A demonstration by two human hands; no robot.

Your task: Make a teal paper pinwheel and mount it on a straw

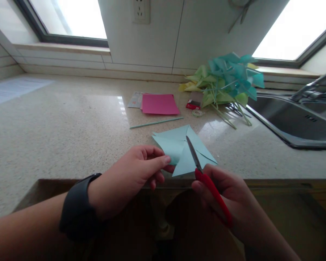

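Note:
My left hand (141, 170) pinches the left corner of a light blue square of paper (197, 139) between thumb and fingers. Slits run from the paper's corners in toward its middle, and one flap stands apart at the front. My right hand (225, 195) grips red-handled scissors (210, 186). Their blades look closed and lie over the paper, tips near its centre. Whether the blades touch the paper I cannot tell. Behind the paper, a thin pale green stick (156, 123) lies on the counter.
The speckled counter (70, 127) carries a stack of pink paper (160, 104), a small red box (193, 101) and a tape roll (197, 113). Finished paper pinwheels (228, 78) lie heaped at the back right. A steel sink (274, 112) borders them. Printed sheets (16, 88) lie far left.

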